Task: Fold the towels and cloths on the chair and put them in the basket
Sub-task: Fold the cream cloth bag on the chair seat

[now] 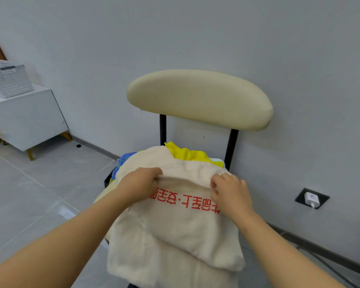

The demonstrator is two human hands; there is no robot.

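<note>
A cream towel [175, 229] with red printed characters lies on top of the pile on the chair [197, 98] and hangs over the seat's front. My left hand [139, 183] pinches a fold of it at the upper left. My right hand [230, 192] grips the same fold at the upper right. Under the towel, a yellow cloth [187, 153] shows at the back of the seat and a blue patterned cloth [124, 160] at the left. The white perforated basket [8, 80] stands on a white cabinet at the far left.
The white cabinet [27, 117] on wooden legs stands against the wall at the left. A wall socket with a white charger [311, 198] is low on the right, its cable running down. The floor is grey tile [29, 194].
</note>
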